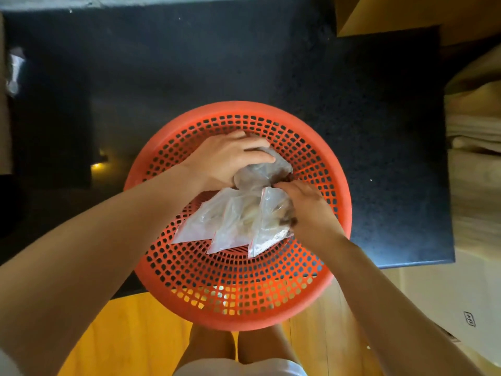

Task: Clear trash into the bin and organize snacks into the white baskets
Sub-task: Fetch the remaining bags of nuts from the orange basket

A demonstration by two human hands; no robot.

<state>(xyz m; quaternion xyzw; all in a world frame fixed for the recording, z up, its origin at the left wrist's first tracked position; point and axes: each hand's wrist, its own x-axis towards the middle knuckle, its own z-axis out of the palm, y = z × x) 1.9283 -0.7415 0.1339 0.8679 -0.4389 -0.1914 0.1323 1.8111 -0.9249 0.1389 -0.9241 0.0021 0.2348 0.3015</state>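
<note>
A round orange perforated basket (235, 291) sits at the near edge of a dark speckled counter. Inside it lie several clear zip bags of snacks (233, 226) with red seal strips, fanned toward me. My left hand (230, 158) is curled over a bunched clear bag with dark contents (260, 175) at the basket's middle. My right hand (309, 207) pinches the top ends of the zip bags just to the right of that bunched bag. Both hands are inside the basket rim. No white basket or bin is in sight.
The dark counter (189, 63) stretches away behind the basket. A crumpled clear wrapper (15, 69) lies at the far left edge. Folded pale cloth (474, 131) is stacked to the right. Below the counter edge are a wooden floor and my legs.
</note>
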